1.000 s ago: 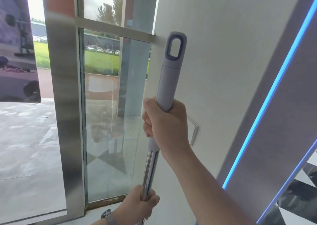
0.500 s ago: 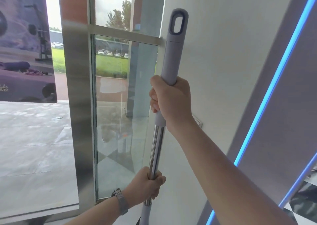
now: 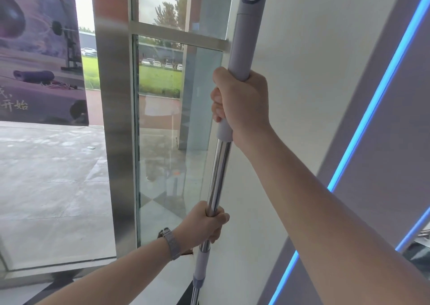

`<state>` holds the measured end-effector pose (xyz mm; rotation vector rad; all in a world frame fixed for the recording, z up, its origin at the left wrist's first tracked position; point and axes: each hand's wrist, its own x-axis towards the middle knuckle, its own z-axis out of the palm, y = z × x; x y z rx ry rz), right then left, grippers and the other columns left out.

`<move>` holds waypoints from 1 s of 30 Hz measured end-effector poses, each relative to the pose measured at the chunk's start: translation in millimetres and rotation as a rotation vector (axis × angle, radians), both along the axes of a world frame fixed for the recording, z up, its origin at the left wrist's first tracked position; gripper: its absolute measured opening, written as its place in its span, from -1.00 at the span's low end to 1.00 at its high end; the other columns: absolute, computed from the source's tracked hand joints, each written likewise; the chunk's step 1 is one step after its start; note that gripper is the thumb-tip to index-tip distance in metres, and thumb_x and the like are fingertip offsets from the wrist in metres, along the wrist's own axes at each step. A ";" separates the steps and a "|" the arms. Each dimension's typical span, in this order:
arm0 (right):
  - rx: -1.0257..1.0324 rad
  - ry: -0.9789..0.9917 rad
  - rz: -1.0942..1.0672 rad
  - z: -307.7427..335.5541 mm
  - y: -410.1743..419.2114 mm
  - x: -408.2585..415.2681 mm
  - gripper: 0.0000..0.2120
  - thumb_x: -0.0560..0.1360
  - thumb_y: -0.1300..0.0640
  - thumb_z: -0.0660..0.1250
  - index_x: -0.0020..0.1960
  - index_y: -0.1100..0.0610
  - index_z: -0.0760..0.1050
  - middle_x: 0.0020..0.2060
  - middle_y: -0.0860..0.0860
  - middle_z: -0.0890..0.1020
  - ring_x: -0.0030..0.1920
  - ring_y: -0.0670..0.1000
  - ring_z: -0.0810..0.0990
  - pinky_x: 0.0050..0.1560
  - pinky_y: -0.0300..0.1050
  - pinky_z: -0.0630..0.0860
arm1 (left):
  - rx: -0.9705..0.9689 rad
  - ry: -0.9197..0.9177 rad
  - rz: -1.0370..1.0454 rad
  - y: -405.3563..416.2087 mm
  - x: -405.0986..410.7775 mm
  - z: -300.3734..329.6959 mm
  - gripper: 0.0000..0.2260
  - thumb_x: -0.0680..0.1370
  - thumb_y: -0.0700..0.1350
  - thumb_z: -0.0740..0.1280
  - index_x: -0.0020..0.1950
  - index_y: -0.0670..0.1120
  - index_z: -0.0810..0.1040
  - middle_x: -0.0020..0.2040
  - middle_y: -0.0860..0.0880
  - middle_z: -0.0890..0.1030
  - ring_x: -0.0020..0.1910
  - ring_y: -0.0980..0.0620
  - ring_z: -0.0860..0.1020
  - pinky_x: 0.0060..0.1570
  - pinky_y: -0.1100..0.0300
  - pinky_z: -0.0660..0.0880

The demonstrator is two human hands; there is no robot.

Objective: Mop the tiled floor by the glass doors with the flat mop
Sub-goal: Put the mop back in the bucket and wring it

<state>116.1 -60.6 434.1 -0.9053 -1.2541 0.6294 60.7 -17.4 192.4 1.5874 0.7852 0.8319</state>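
The flat mop's pole [image 3: 220, 165] stands almost upright in front of me, shiny metal below and a grey plastic grip with a hanging loop at the top. My right hand [image 3: 239, 103] grips the lower end of the grey grip. My left hand [image 3: 204, 222], a metal watch on its wrist, holds the metal tube lower down. The mop head is out of view below the frame. A strip of tiled floor [image 3: 160, 290] shows at the bottom.
A fixed glass panel [image 3: 172, 123] in a steel frame [image 3: 116, 118] stands just beyond the pole, with an open doorway and concrete paving [image 3: 51, 188] to the left. A white wall [image 3: 290, 95] with slanted blue light strips [image 3: 372, 104] fills the right side.
The pole has risen in view, its loop now reaching the top edge. More of my left forearm and the pole's lower grey collar show, and the view has shifted right along the doorway.
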 end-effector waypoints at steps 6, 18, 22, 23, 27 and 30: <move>-0.001 0.018 0.014 3.4 -2.6 2.8 -0.72 0.43 0.27 0.29 -0.41 0.13 0.32 -0.59 -0.03 0.35 -0.60 -0.03 0.29 -0.50 -0.19 0.29 | 0.012 0.008 0.005 -3.4 2.8 5.9 -0.57 0.58 -0.32 0.24 -0.41 -0.07 0.17 -0.53 0.00 0.22 -0.59 0.06 0.25 -0.49 0.27 0.30; -0.086 0.027 0.038 -65.9 3.5 1.5 -0.68 0.43 0.32 0.28 -0.46 0.13 0.32 -0.57 0.00 0.35 -0.57 -0.02 0.29 -0.49 -0.19 0.24 | -0.012 0.139 -0.029 4.2 -5.4 -60.2 -0.55 0.57 -0.31 0.23 -0.46 -0.02 0.19 -0.55 0.05 0.27 -0.55 0.05 0.30 -0.40 0.25 0.39; -0.150 0.017 0.030 -117.8 13.0 1.2 -0.67 0.43 0.32 0.28 -0.46 0.13 0.33 -0.57 0.00 0.34 -0.57 -0.03 0.28 -0.50 -0.23 0.24 | -0.037 0.249 -0.058 11.1 -10.2 -103.1 -0.59 0.56 -0.25 0.25 -0.44 -0.06 0.20 -0.49 -0.01 0.25 -0.49 0.03 0.33 -0.31 0.21 0.41; -0.173 0.013 0.037 -132.1 14.8 1.4 -0.67 0.44 0.33 0.28 -0.46 0.13 0.32 -0.57 0.00 0.33 -0.57 -0.03 0.28 -0.50 -0.22 0.24 | -0.036 0.301 -0.064 12.6 -11.9 -114.2 -0.62 0.56 -0.22 0.25 -0.42 -0.12 0.24 -0.46 -0.06 0.28 -0.47 0.02 0.36 -0.28 0.20 0.41; -0.272 -0.009 0.049 -188.2 23.8 0.5 -0.65 0.47 0.31 0.31 -0.44 0.13 0.32 -0.52 0.09 0.32 -0.53 0.00 0.28 -0.45 -0.13 0.24 | -0.033 0.489 -0.111 21.8 -21.3 -157.3 -0.68 0.57 -0.05 0.27 -0.35 -0.13 0.39 -0.39 -0.06 0.51 -0.43 0.14 0.49 -0.21 0.19 0.46; -0.338 -0.033 0.051 -222.5 29.8 -2.5 -0.63 0.46 0.27 0.32 -0.47 0.10 0.30 -0.52 0.09 0.34 -0.50 0.01 0.30 -0.39 -0.06 0.26 | -0.063 0.589 -0.152 27.6 -25.9 -179.5 -0.68 0.57 -0.01 0.30 -0.37 -0.04 0.42 -0.34 0.04 0.61 -0.29 0.07 0.60 -0.09 0.14 0.52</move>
